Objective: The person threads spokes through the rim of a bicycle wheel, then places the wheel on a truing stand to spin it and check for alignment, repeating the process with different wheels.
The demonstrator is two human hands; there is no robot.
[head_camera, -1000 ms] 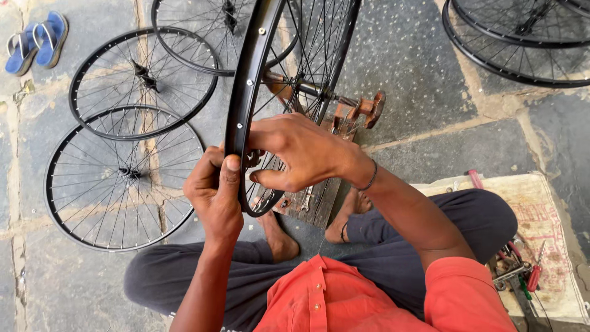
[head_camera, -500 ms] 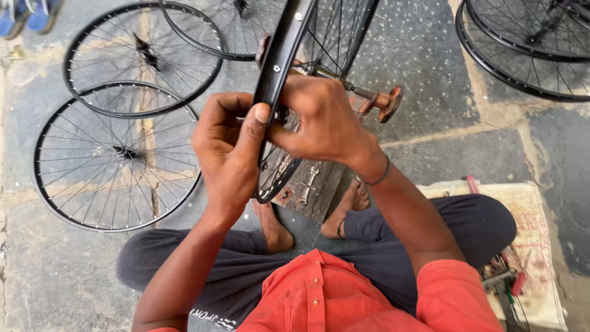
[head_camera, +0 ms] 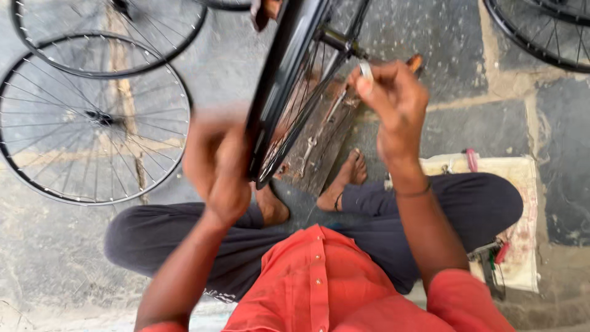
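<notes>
Over the person's crossed legs (head_camera: 184, 240), a black bicycle wheel (head_camera: 289, 80) stands on edge, tilted, its rim running from the top of the view down to a point just above the bare feet (head_camera: 350, 178). The left hand (head_camera: 215, 166) is blurred; it lies against the left side of the rim near its lowest part, fingers curled about it, though how firmly it grips cannot be told. The right hand (head_camera: 393, 104) is on the wheel's other side, near the hub (head_camera: 335, 40), with thumb and fingers pinched on a small pale metal piece (head_camera: 366, 69) close to the spokes; what the piece is cannot be told. A thin band circles the right wrist (head_camera: 413, 192).

Behind the wheel, a wooden board (head_camera: 326, 135) lies on the stone floor (head_camera: 467, 67), and a wrench (head_camera: 307, 154) rests on it just beyond the feet. Left of the wheel, two more spoked wheels lie flat on the floor: one (head_camera: 92, 120) near the left hand, another (head_camera: 110, 31) beyond it, the two overlapping. Right of the wheel, at the top corner, part of a further wheel (head_camera: 541, 37) shows. Beside the person's right knee, a pale cloth mat (head_camera: 522, 203) lies on the floor with small tools (head_camera: 491, 255) at its near edge and a pink piece (head_camera: 471, 158) at its far edge. The person wears an orange-red shirt (head_camera: 319, 289) and dark trousers.
</notes>
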